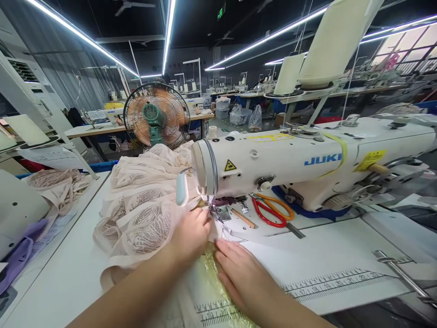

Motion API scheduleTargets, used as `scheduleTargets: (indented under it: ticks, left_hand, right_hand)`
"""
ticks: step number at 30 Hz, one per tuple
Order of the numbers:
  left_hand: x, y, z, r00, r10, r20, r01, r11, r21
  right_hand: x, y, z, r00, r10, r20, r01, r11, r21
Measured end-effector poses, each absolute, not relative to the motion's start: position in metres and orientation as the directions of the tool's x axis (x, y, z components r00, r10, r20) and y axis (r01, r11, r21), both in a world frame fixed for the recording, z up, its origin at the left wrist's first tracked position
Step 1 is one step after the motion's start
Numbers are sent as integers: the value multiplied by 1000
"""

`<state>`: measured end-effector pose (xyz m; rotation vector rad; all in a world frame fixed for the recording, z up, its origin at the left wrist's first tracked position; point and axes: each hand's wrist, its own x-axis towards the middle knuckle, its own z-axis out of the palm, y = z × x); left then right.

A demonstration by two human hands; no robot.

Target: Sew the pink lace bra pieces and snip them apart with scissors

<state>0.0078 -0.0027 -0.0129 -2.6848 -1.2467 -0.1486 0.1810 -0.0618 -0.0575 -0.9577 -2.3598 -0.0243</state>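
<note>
A white JUKI sewing machine [307, 159] stands across the table, its needle and presser foot [216, 210] at the left end. My left hand [191, 234] lies on pale beige lace fabric [143, 205] just left of the presser foot, fingers curled and pressing the cloth toward the needle. My right hand [241, 273] rests flat, fingers stretched out together, on a yellowish sheer piece [208, 287] in front of the needle. The beige lace is heaped behind and left of the machine head.
Red and orange-handled scissors [271, 210] and a wooden stick [243, 218] lie under the machine arm. Printed rulers [337, 279] mark the table. A fan [156, 116] stands behind the fabric pile. Another machine [17, 205] and lace sit left. Thread cones [332, 43] stand above.
</note>
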Motion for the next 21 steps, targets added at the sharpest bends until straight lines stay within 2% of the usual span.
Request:
scheduleTargets:
  ticks: [3,9,14,21]
  left_hand:
    - [9,-23,-18,684,714,153,730,-663,-168]
    - [1,-45,-18,716,673,187,696,-709,-114]
    - [-9,-36,-11,731,630,261,653,-757,-4]
    - [-13,-26,-12,700,700,145,680,-714,166]
  right_hand:
    - [177,-61,-55,-583,655,482,623,740,-252]
    - [180,-61,-52,-584,686,434,591,726,-352]
    - [187,-62,-51,-588,689,424,563,724,-398]
    - [189,-62,-50,-561,690,456,527,724,-446]
